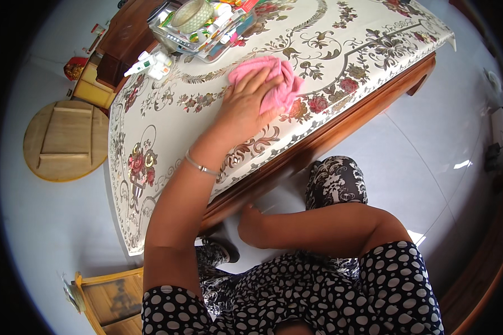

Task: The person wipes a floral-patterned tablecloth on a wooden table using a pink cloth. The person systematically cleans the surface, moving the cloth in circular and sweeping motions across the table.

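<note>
My left hand presses a crumpled pink cloth onto the tabletop, near the long edge closest to me. Its fingers lie over the cloth, and a thin bracelet circles that wrist. Beneath it spreads a cream tablecloth with a brown and red flower pattern. My right arm is bent across my body. The right hand hangs below the table's wooden edge, near my knee, with its fingers mostly hidden. I see nothing in it.
A clear bin of packets and bottles stands at the table's far left, beside several white bottles. A round wooden board and a yellow wooden stool are on the left. The table's wooden side runs along its near edge.
</note>
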Demonstrator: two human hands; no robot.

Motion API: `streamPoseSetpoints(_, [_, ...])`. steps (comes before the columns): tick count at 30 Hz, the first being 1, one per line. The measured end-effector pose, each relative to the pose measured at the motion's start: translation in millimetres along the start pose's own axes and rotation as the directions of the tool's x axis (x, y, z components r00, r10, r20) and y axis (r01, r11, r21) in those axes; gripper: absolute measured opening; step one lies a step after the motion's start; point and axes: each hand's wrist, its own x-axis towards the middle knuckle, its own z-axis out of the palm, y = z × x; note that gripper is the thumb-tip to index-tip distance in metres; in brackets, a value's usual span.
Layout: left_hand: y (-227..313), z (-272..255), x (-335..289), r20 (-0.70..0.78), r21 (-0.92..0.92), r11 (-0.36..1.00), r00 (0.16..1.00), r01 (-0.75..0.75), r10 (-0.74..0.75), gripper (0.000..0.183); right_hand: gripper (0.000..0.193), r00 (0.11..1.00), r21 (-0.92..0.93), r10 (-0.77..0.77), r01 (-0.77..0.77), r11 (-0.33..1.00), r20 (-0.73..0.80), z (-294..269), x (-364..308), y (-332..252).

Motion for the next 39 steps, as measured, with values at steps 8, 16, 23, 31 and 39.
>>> streamPoseSetpoints(8, [-59, 35, 75, -0.067, 0.053, 0.995, 0.994, 0.088, -0.084, 0.074, 0.024, 0.978, -0.003, 0.128, -0.130, 0.992, -0.162, 12, -7, 8])
streamPoseSetpoints(16, [-73, 41, 125, 0.019, 0.116, 0.928, 0.933, 0.354, -0.359, 0.073, 0.027, 0.996, 0.083, 0.086, -0.085, 0.993, -0.004, 12, 5, 10])
streamPoseSetpoints(23, [-54, 39, 106, 0.053, 0.090, 0.947, 0.948, 0.308, -0.314, 0.069, 0.028, 0.985, 0.085, 0.087, -0.100, 0.991, 0.146, 19, 28, 11])
streamPoseSetpoints(31, [4, 16, 37, 0.014, 0.006, 0.999, 0.999, 0.041, -0.041, 0.061, 0.027, 0.975, 0.062, 0.163, -0.174, 0.983, 0.149, 37, 50, 12])
streamPoseSetpoints(39, [65, -18, -29, 0.004, -0.093, 0.991, 0.995, -0.096, 0.097, 0.059, 0.033, 0.965, 0.042, 0.198, -0.208, 0.977, 0.170, 41, 61, 6])
